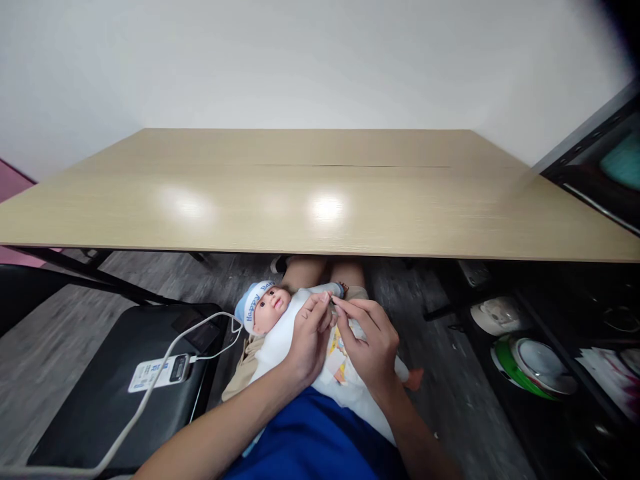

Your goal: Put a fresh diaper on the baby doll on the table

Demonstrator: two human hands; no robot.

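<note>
A baby doll (273, 308) in a blue and white "Happy Baby" cap (253, 303) lies across the lap on its back, head to the left. It wears a white top (280, 340) with a yellow and orange print. Above the doll's chest, my left hand (311, 330) is closed, thumb and fingers pinched together. My right hand (371, 333) faces it with its own pinch, the fingertips of both hands nearly meeting. Whatever small dark thing is between them is too small to name. One doll hand shows just beyond my fingertips, and a foot (414, 379) sticks out at the right.
A wooden table (320, 193) spans the space ahead, its front edge beyond the doll. At left, a black chair seat (125, 400) holds a power bank (160, 373) with a white cable (150, 393). Dark shelves at right hold a green-rimmed container (515, 370).
</note>
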